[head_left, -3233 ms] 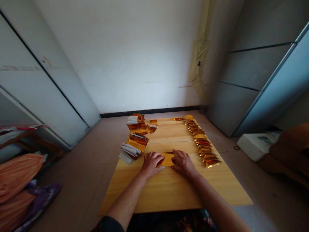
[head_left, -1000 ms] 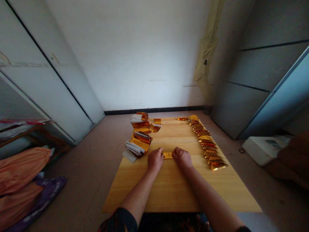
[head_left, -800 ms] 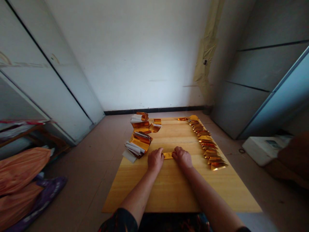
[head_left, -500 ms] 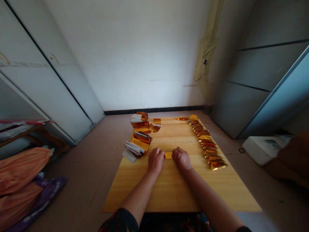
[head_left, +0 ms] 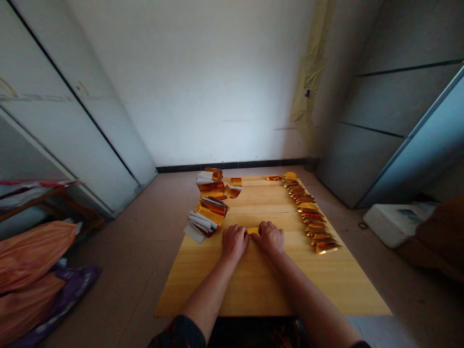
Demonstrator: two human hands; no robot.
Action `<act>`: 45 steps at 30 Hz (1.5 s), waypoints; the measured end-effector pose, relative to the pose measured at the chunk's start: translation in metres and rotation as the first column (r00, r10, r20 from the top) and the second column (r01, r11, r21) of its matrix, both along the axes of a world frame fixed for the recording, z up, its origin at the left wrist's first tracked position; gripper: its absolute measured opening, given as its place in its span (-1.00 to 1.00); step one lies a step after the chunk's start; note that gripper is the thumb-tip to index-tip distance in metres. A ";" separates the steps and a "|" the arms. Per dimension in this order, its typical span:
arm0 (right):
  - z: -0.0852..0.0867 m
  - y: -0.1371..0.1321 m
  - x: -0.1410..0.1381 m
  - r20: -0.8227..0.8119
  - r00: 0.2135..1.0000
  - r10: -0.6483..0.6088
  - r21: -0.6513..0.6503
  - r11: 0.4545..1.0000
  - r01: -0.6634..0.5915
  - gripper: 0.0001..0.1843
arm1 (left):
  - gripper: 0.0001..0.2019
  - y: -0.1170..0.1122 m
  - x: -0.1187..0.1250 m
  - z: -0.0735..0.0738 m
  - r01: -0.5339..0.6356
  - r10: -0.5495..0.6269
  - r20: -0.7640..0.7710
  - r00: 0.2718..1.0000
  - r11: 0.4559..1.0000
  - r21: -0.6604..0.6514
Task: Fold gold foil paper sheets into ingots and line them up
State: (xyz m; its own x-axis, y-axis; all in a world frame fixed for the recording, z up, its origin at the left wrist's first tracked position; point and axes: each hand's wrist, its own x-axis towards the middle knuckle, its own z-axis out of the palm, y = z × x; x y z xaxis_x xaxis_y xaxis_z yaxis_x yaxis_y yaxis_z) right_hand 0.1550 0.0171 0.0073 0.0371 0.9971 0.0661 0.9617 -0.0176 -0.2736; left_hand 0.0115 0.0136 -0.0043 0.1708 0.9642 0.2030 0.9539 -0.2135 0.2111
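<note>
A small strip of gold foil paper point(head_left: 253, 231) lies flat on the wooden table point(head_left: 261, 275) between my two hands. My left hand point(head_left: 235, 240) is closed, its curled fingers gripping the strip's left end. At the other end my right hand point(head_left: 270, 239) also has its fingers bent around the paper, with the thumb reaching in along the near edge. Both hands cover part of the strip. Left of them rest loose gold and white foil sheets point(head_left: 210, 208), some curled. Along the right side runs a row of folded gold paper pieces point(head_left: 308, 212), overlapping one another.
A single gold piece point(head_left: 274, 178) sits at the table's far edge. Cabinets stand left point(head_left: 72, 96) and right point(head_left: 395, 106). Orange and purple bags point(head_left: 39, 261) lie on the floor at left, a white foam box point(head_left: 389, 224) at right.
My right thumb has moved left along the near edge of the foil strip. Both hands have shifted slightly, and less of the strip shows. The piles on the table look the same.
</note>
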 end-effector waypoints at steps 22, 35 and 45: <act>0.000 0.009 0.029 -0.181 0.983 0.013 -0.122 0.992 -0.036 -0.77 | -0.80 -0.003 -0.019 0.002 0.014 -0.008 0.098 0.995 0.998 -0.063; 0.004 0.010 0.022 -0.069 0.997 -0.037 -0.135 0.990 0.028 -0.70 | -0.81 -0.002 -0.017 0.003 0.016 -0.009 0.095 0.995 0.998 -0.065; 0.001 0.005 0.023 -0.096 0.995 0.015 -0.075 0.997 -0.022 -0.67 | -0.66 -0.004 -0.017 -0.003 0.030 -0.035 0.098 0.995 0.998 0.052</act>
